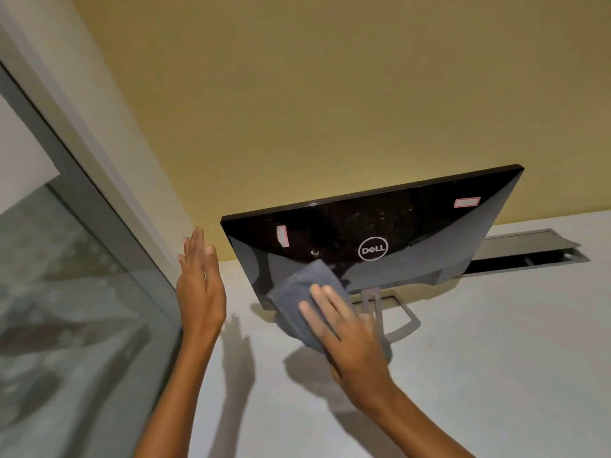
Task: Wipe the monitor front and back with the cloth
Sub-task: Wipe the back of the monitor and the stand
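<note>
A black monitor [396, 223] stands on a white desk with its glossy back toward me, a round logo in the middle and two small stickers on it. My right hand [347, 338] lies flat on a grey cloth [299, 295], pressing it against the lower left of the monitor's back. My left hand [200, 285] hovers flat with fingers extended, just left of the monitor's left edge and apart from it, holding nothing. The screen side is hidden.
The monitor's grey frame stand [401, 320] rests on the white desk [496, 358]. An open grey cable hatch [529, 249] lies in the desk behind the monitor at right. A yellow wall [330, 94] is behind, and a glass partition [66, 292] runs along the left.
</note>
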`<state>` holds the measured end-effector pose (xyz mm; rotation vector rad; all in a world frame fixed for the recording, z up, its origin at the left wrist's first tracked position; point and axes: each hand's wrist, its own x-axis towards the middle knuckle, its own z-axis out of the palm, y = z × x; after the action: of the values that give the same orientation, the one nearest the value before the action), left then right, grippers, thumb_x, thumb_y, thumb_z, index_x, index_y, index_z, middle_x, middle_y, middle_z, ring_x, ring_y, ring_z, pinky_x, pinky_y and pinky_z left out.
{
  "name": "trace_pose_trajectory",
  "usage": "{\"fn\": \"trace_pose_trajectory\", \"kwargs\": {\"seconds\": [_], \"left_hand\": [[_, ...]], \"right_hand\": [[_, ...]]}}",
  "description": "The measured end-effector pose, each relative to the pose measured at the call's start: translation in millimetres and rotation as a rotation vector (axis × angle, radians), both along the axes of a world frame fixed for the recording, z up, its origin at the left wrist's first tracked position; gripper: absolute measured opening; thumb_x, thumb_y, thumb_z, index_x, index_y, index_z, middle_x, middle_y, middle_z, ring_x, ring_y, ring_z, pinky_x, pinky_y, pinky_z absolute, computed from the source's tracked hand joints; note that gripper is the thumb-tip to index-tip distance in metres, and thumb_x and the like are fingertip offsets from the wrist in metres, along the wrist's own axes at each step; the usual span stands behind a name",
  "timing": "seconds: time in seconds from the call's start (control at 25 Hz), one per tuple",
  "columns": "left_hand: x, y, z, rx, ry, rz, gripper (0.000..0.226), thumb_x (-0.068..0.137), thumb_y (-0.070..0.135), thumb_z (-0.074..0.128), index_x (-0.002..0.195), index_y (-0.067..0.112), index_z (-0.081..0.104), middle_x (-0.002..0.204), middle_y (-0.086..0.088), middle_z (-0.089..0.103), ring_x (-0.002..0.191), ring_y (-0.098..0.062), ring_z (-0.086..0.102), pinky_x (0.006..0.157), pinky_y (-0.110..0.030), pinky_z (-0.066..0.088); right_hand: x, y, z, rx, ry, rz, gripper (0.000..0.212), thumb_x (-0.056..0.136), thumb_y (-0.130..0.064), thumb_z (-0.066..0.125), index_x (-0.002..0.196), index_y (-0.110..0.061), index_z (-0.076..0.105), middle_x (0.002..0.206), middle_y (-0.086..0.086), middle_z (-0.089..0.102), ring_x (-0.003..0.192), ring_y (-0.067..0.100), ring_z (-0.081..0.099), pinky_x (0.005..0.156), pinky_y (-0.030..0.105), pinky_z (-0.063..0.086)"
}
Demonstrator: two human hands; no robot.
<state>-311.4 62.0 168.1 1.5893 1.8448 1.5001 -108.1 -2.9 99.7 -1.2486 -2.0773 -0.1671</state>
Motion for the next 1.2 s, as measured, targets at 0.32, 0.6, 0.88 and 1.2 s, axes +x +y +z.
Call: {"fn": "trace_pose_trajectory", "kwargs": {"seconds": [0.32, 0.6, 0.88, 1.2], "left_hand": [[-45.5, 39.0, 23.6, -0.112, -0.201, -0.387, 0.06, 0.093, 0.064, 0.017, 0.121, 0.037, 0.062, 0.145, 0.003, 0.045, 0.127, 0.016, 0.034, 0.107, -0.015, 0.023], [-61.7, 59.2, 27.7, -0.086, -0.212, -0.479, 0.056, 0.102, 0.046, 0.018, 0.105, 0.031, 0.072, 0.129, 0.003, 0.06, 0.123, 0.011, 0.044, 0.096, 0.001, 0.027], [-61.6, 57.9, 17.8, 0.041, -0.066, -0.44, 0.047, 0.102, 0.037, 0.022, 0.11, 0.032, 0.068, 0.123, 0.02, 0.056, 0.124, 0.014, 0.041, 0.112, -0.017, 0.024], [-68.2, 67.4, 14.2, 0.014, -0.169, -0.49, 0.05, 0.099, 0.039, 0.022, 0.107, 0.03, 0.071, 0.127, 0.005, 0.062, 0.129, 0.003, 0.043, 0.115, -0.026, 0.025]], "right_hand": [[-99.5, 64.4, 31.2, 0.323, -0.12, -0.047, 0.052, 0.095, 0.007, 0.032, 0.132, -0.021, 0.056, 0.147, 0.005, 0.043, 0.138, 0.022, 0.038, 0.065, 0.032, 0.027], [-126.6, 94.1, 20.8, 0.185, -0.219, -0.339, 0.058, 0.092, 0.004, 0.035, 0.145, -0.018, 0.037, 0.155, 0.005, 0.027, 0.143, 0.026, 0.026, 0.064, 0.038, 0.039], [-153.1, 81.4, -2.0, 0.065, -0.225, -0.44, 0.062, 0.088, 0.001, 0.021, 0.147, -0.017, 0.03, 0.155, 0.002, 0.028, 0.14, 0.024, 0.032, 0.062, 0.037, 0.044], [-127.0, 100.3, 17.6, 0.14, -0.122, -0.576, 0.067, 0.09, 0.009, 0.033, 0.151, -0.014, 0.017, 0.158, 0.003, 0.013, 0.145, 0.026, 0.018, 0.064, 0.04, 0.037]]}}
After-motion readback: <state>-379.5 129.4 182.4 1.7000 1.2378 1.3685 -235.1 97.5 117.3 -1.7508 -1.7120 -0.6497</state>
